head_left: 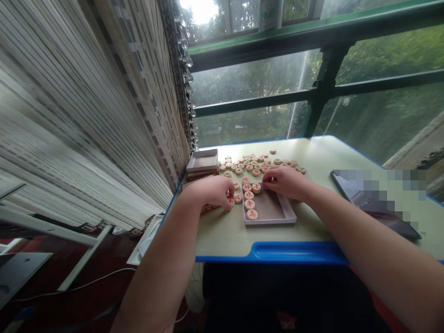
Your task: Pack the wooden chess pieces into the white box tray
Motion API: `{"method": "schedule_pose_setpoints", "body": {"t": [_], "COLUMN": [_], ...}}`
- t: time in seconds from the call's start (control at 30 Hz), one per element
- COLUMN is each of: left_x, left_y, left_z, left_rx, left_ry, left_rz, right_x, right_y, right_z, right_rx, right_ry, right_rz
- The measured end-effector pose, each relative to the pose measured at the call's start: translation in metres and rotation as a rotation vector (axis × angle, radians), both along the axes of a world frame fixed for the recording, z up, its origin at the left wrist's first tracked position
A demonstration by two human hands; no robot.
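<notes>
Bearings are taken from the shallow white box tray (272,208), with 12 o'clock away from the person. Surroundings: the pale tabletop (222,240) has a blue edge, with a blue recessed ledge (298,252) at 6 o'clock. At 10 o'clock, a 2nd shallow box (204,160) sits on a stack; the left hand (217,192) and its forearm cover part of that side. At 3 o'clock lies 1 dark flat device (374,203), partly pixelated. A striped curtain (86,92) hangs at 10 o'clock beyond the table; a green-framed window (312,92) stands from 12 to 2 o'clock.

Count: the tray contains 5 clearly visible red-lettered xiangqi pieces (249,204): 4 in a row along its 9 o'clock wall, and 1 beside the farthest of these. 1 further red-lettered piece (245,180) is at the far-left corner; inside or outside the wall cannot be determined. Loose pieces (256,172), more than 20, are spread from 10 to 2 o'clock; overlap and hands prevent an exact count.

Hands: the left hand, at 9 to 10 o'clock, is curled, its fingertips at 2 red-lettered pieces on the tabletop; whether it grips any cannot be determined. The right hand (282,180), at 1 o'clock, has bent fingers at the tray's far wall, obscuring the corner; its grip cannot be determined.
</notes>
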State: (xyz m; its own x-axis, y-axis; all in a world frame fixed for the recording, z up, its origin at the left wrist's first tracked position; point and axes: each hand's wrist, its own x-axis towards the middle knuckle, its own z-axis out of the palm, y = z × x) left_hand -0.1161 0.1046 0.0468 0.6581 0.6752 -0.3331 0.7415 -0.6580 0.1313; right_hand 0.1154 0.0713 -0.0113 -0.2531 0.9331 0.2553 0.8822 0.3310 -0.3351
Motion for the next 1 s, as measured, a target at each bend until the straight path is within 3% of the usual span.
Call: {"method": "schedule_pose_setpoints", "body": {"t": [0.13,0.23,0.5,0.7,1.0], "left_x": [-0.003,-0.002,0.018,0.022,0.026], "left_y": [-0.001,-0.003,-0.005,-0.004,-0.009], "left_z": [0.006,0.009,-0.011,-0.015,-0.018], "left_rx": [-0.052,0.001,0.267,0.332,0.280], "left_ry": [-0.093,-0.229,-0.482,-0.623,-0.765], "left_rz": [-0.020,-0.020,-0.164,-0.193,-0.147], "right_x": [-0.002,-0.004,-0.011,-0.015,-0.017], "right_y": [-0.002,-0.004,-0.011,-0.017,-0.018], "right_z": [0.002,0.002,0.009,0.015,0.018], "right_rx": [-0.011,-0.002,0.126,-0.078,-0.214], "right_ry": [-0.010,-0.020,0.224,0.327,0.615], "right_rz": [-0.009,-0.012,-0.031,0.133,0.100]}}
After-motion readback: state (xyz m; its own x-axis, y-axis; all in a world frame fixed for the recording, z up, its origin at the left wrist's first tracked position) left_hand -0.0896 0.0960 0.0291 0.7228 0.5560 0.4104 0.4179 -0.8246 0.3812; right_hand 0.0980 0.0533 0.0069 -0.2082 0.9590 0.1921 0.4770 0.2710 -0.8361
